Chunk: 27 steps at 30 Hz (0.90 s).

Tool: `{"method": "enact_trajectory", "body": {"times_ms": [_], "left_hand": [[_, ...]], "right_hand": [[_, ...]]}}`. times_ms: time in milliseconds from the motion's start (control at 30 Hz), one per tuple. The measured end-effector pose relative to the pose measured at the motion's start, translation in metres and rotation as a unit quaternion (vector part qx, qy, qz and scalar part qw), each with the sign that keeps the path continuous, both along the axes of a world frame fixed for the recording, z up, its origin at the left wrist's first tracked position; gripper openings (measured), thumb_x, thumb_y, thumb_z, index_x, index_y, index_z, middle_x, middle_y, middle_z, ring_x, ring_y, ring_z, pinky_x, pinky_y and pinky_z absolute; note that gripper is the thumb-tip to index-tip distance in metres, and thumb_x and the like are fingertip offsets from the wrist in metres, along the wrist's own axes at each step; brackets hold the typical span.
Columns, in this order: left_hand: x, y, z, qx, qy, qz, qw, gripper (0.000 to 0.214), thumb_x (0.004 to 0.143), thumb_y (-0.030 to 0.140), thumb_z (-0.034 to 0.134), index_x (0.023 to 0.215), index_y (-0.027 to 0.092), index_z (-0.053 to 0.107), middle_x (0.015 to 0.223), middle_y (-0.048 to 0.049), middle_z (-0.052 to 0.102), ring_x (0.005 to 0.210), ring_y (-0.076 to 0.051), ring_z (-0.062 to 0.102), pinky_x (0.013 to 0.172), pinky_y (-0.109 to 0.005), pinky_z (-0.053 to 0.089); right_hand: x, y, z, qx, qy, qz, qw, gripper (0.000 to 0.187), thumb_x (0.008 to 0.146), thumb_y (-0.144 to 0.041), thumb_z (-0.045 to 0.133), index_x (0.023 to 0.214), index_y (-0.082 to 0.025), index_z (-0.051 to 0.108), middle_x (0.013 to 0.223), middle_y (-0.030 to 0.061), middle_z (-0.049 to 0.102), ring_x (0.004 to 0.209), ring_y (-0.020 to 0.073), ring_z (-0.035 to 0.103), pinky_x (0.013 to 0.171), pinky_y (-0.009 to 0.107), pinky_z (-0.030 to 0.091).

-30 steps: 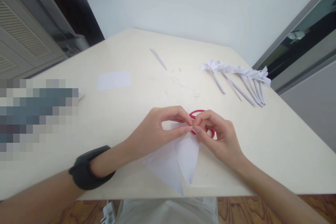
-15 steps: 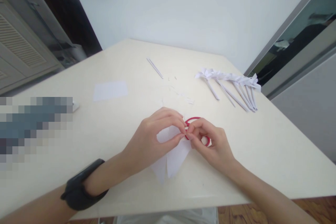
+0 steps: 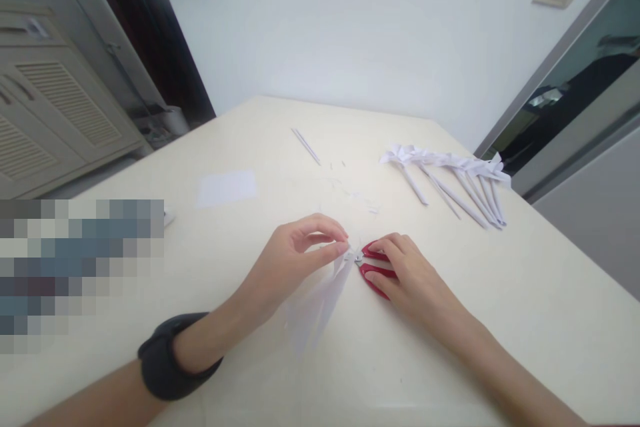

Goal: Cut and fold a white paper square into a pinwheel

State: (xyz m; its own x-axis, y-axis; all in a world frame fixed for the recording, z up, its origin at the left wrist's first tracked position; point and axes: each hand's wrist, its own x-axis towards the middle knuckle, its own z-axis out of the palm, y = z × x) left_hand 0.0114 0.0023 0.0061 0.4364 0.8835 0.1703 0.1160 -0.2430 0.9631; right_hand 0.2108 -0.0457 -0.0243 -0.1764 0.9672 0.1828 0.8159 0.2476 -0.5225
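My left hand (image 3: 295,257) pinches the top end of a folded white paper piece (image 3: 320,300) between thumb and forefinger; the paper hangs down toward me, blurred. My right hand (image 3: 407,277) rests on red-handled scissors (image 3: 373,271) lying on the cream table (image 3: 500,293), its fingers laid over and into the red loops. The scissors' pivot sits right beside the pinched paper tip. A black band wraps my left wrist (image 3: 173,363).
Several finished white paper flowers with rolled stems (image 3: 450,177) lie in a row at the far right. A thin paper roll (image 3: 306,145) and small paper scraps (image 3: 350,190) lie beyond my hands. A flat white sheet (image 3: 226,187) lies at the left.
My right hand let go of the paper tip and dropped onto the red scissors. The left hand keeps its pinch, and the paper has gathered into a narrower bundle.
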Motion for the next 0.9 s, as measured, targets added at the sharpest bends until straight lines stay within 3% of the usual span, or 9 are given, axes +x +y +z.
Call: {"method": "enact_trajectory", "body": {"times_ms": [167,300,467,600,733,900], "left_hand": [[-0.001,0.001,0.0,-0.031,-0.004,0.001,1.0,0.01,0.08,0.027,0.06,0.075,0.019,0.063,0.09,-0.0034,0.062,0.089,-0.016,0.059,0.079,-0.026,0.048],[-0.001,0.001,-0.001,-0.027,-0.013,0.004,1.0,0.008,0.08,0.026,0.061,0.076,0.019,0.064,0.09,-0.0021,0.063,0.089,-0.015,0.058,0.082,-0.025,0.047],[-0.001,0.0,-0.001,-0.003,-0.009,0.002,1.0,0.009,0.081,0.026,0.06,0.076,0.019,0.063,0.089,-0.003,0.063,0.088,-0.016,0.058,0.085,-0.028,0.045],[0.0,-0.002,-0.001,0.02,-0.002,0.009,1.0,0.01,0.082,0.025,0.059,0.076,0.018,0.062,0.089,-0.0038,0.063,0.087,-0.016,0.058,0.084,-0.029,0.045],[0.001,-0.003,-0.002,0.034,0.008,0.017,0.999,0.008,0.082,0.023,0.059,0.076,0.018,0.062,0.089,-0.003,0.062,0.087,-0.016,0.057,0.084,-0.029,0.044],[0.0,-0.003,-0.003,0.02,0.015,0.009,1.0,0.008,0.083,0.024,0.059,0.078,0.019,0.061,0.088,-0.0004,0.061,0.086,-0.014,0.057,0.082,-0.026,0.043]], "right_hand": [[0.005,-0.001,0.0,-0.003,-0.035,0.018,0.999,0.024,0.083,-0.015,0.052,0.106,-0.022,0.057,0.104,0.0091,0.056,0.096,0.0238,0.055,0.08,0.04,0.05],[0.007,-0.002,0.002,-0.023,-0.041,-0.009,0.999,0.022,0.084,-0.017,0.05,0.104,-0.021,0.058,0.103,0.0092,0.058,0.095,0.0238,0.056,0.081,0.041,0.048],[0.008,-0.001,0.014,-0.063,0.055,-0.075,0.994,0.022,0.087,-0.024,0.048,0.108,-0.022,0.051,0.107,0.007,0.061,0.096,0.0225,0.058,0.079,0.04,0.048],[0.004,-0.003,0.021,-0.06,0.141,-0.065,0.986,0.02,0.083,-0.024,0.053,0.103,-0.024,0.047,0.104,0.0035,0.06,0.086,0.0172,0.059,0.072,0.032,0.049],[-0.006,-0.006,0.023,-0.061,0.166,-0.075,0.981,0.019,0.08,-0.026,0.058,0.091,-0.024,0.043,0.088,-0.0015,0.059,0.068,0.0128,0.055,0.059,0.026,0.047],[-0.015,-0.011,0.022,-0.058,0.175,-0.089,0.979,0.027,0.076,-0.031,0.063,0.087,-0.025,0.04,0.085,-0.0025,0.057,0.065,0.0119,0.052,0.055,0.023,0.045]]}}
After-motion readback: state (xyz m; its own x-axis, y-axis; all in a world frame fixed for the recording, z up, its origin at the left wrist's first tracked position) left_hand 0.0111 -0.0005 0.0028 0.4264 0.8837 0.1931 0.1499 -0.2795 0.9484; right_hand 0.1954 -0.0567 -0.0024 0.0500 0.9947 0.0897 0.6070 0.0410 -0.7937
